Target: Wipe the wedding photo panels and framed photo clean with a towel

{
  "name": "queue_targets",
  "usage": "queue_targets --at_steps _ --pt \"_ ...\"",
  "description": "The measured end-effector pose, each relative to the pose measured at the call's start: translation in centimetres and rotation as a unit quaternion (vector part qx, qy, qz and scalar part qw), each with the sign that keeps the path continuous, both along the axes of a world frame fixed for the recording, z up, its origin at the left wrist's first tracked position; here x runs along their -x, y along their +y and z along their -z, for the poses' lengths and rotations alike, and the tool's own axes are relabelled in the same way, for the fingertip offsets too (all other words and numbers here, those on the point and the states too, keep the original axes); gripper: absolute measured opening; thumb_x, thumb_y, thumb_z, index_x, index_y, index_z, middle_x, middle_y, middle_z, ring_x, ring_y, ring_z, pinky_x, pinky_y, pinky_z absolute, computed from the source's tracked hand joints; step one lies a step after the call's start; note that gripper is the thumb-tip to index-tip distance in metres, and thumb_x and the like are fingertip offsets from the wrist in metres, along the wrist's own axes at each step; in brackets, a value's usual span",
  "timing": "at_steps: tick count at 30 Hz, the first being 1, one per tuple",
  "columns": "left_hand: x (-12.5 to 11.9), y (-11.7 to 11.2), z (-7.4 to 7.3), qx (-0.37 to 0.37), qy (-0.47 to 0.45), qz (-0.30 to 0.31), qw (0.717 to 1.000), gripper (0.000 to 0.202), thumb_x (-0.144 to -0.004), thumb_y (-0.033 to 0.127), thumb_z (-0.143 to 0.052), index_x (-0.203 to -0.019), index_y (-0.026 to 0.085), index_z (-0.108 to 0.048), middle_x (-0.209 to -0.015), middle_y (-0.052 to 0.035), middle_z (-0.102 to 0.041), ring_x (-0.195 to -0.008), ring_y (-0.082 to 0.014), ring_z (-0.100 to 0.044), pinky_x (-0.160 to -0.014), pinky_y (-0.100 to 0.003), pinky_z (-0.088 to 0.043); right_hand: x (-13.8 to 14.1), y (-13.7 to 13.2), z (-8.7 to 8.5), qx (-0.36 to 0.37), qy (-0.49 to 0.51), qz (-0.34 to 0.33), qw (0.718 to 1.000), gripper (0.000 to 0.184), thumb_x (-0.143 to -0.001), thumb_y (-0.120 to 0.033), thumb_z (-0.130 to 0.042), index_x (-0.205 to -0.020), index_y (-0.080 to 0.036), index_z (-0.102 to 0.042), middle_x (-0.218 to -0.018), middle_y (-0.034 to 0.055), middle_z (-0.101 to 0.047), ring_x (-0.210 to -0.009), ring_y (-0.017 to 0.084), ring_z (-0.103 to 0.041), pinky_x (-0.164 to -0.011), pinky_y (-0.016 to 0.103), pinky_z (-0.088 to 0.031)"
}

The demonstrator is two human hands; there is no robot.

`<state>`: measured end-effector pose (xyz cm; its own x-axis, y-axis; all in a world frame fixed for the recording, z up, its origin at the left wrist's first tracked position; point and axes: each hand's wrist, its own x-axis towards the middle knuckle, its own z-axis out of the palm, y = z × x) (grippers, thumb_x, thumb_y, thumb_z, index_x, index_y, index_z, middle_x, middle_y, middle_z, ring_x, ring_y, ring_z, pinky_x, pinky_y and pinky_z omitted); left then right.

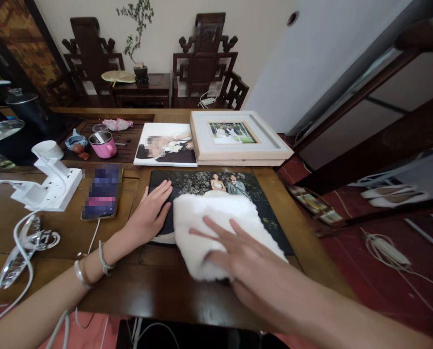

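A dark photo print or panel showing a couple in wedding clothes lies flat on the wooden table. My left hand rests flat on its left edge, fingers stretched out and holding nothing. Over its middle and near part lies a fluffy white cloth, hiding much of the picture. My right hand, slightly blurred, presses on the cloth with fingers spread and the thumb against a fold at the near side. A pale strip shows at the print's near left edge.
Behind the print are a white-edged photo panel and a light wooden frame. To the left lie a phone, a white power strip with cables, a clear plastic object and a pink cup. The table's right edge drops to a red floor.
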<state>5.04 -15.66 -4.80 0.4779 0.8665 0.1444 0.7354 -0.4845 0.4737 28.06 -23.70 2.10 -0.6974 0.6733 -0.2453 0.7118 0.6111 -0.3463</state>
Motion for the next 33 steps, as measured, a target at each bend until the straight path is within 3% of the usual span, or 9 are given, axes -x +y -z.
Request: queue_targets --at_steps 5,8,13,17,20,24,27,30,33 --pt "-0.1 -0.1 -0.1 0.003 -0.018 -0.001 1.000 0.045 -0.097 0.023 -0.031 -0.141 0.016 -0.040 -0.153 -0.0108 -0.036 -0.145 -0.0217 -0.025 -0.117 -0.056 -0.014 0.0 6.4 0.3 -0.080 -0.055 0.072 0.993 0.063 -0.068 0.009 -0.041 -0.128 -0.009 -0.052 -0.147 0.0241 -0.039 -0.143 0.038 -0.016 -0.106 0.066 -0.028" --pt "-0.1 -0.2 -0.4 0.007 -0.052 -0.010 0.999 0.045 -0.098 0.027 -0.030 -0.140 0.016 -0.041 -0.151 -0.0108 -0.038 -0.143 -0.0222 -0.028 -0.117 -0.055 -0.014 1.1 8.5 0.3 -0.104 -0.068 0.084 0.989 0.063 -0.071 0.007 -0.042 -0.133 -0.006 -0.047 -0.147 0.0258 -0.039 -0.141 0.043 -0.018 -0.101 0.070 -0.031" --pt "0.1 -0.2 -1.0 -0.045 -0.197 -0.037 0.979 0.049 -0.100 0.040 -0.027 -0.142 0.018 -0.042 -0.151 -0.0089 -0.039 -0.141 -0.0199 -0.034 -0.118 -0.043 -0.024 3.6 6.3 0.6 -0.097 -0.046 -0.014 0.994 0.060 -0.070 0.002 -0.049 -0.127 -0.015 -0.056 -0.157 0.0134 -0.024 -0.142 0.045 -0.009 -0.103 0.076 -0.019" --pt "0.3 -0.2 -1.3 -0.071 -0.230 -0.039 0.970 0.054 -0.100 0.046 -0.024 -0.142 0.017 -0.042 -0.152 -0.0090 -0.037 -0.142 -0.0211 -0.032 -0.119 -0.043 -0.023 3.7 3.0 1.1 -0.047 0.035 -0.142 0.988 0.045 -0.074 -0.003 -0.052 -0.114 -0.018 -0.065 -0.155 0.0115 -0.031 -0.143 0.043 -0.006 -0.103 0.077 -0.012" --pt "0.2 -0.4 -1.2 -0.063 -0.198 -0.027 0.978 0.056 -0.100 0.045 -0.024 -0.144 0.013 -0.039 -0.153 -0.0131 -0.034 -0.143 -0.0222 -0.029 -0.118 -0.044 -0.023 2.2 1.4 0.6 -0.013 0.074 -0.174 0.982 0.041 -0.074 -0.003 -0.049 -0.106 -0.022 -0.067 -0.151 0.0060 -0.039 -0.143 0.037 -0.013 -0.108 0.072 -0.013" --pt "-0.1 -0.6 -1.1 -0.014 -0.080 0.000 0.997 0.050 -0.100 0.037 -0.030 -0.143 0.014 -0.037 -0.154 -0.0145 -0.032 -0.144 -0.0259 -0.025 -0.116 -0.056 -0.017 -0.8 1.1 -0.4 -0.003 0.066 -0.103 0.992 0.052 -0.063 0.005 -0.043 -0.099 -0.024 -0.068 -0.146 0.0026 -0.046 -0.141 0.028 -0.026 -0.113 0.058 -0.024" --pt "-0.2 -0.5 -0.9 -0.011 -0.020 0.010 1.000 0.045 -0.099 0.031 -0.035 -0.140 0.016 -0.042 -0.151 -0.0132 -0.037 -0.142 -0.0256 -0.030 -0.115 -0.059 -0.017 -2.2 2.5 -0.2 -0.046 0.054 -0.031 0.997 0.060 -0.060 0.006 -0.040 -0.108 -0.021 -0.064 -0.141 0.0092 -0.052 -0.140 0.026 -0.030 -0.114 0.053 -0.026" --pt "-0.1 -0.4 -0.5 -0.023 -0.011 0.011 1.000 0.042 -0.097 0.026 -0.037 -0.138 0.017 -0.044 -0.149 -0.0123 -0.042 -0.140 -0.0246 -0.035 -0.115 -0.059 -0.017 -1.8 5.2 0.5 -0.073 0.063 0.032 0.995 0.063 -0.062 0.004 -0.038 -0.117 -0.018 -0.060 -0.132 0.0109 -0.059 -0.138 0.028 -0.035 -0.111 0.053 -0.030" --pt "0.0 -0.3 -0.2 -0.036 -0.016 0.019 0.999 0.041 -0.096 0.024 -0.039 -0.135 0.018 -0.048 -0.147 -0.0122 -0.045 -0.139 -0.0255 -0.038 -0.115 -0.056 -0.020 0.4 8.4 0.6 -0.051 0.116 0.076 0.989 0.059 -0.067 0.002 -0.036 -0.117 -0.019 -0.060 -0.110 0.0061 -0.070 -0.116 0.027 -0.058 -0.102 0.048 -0.042"
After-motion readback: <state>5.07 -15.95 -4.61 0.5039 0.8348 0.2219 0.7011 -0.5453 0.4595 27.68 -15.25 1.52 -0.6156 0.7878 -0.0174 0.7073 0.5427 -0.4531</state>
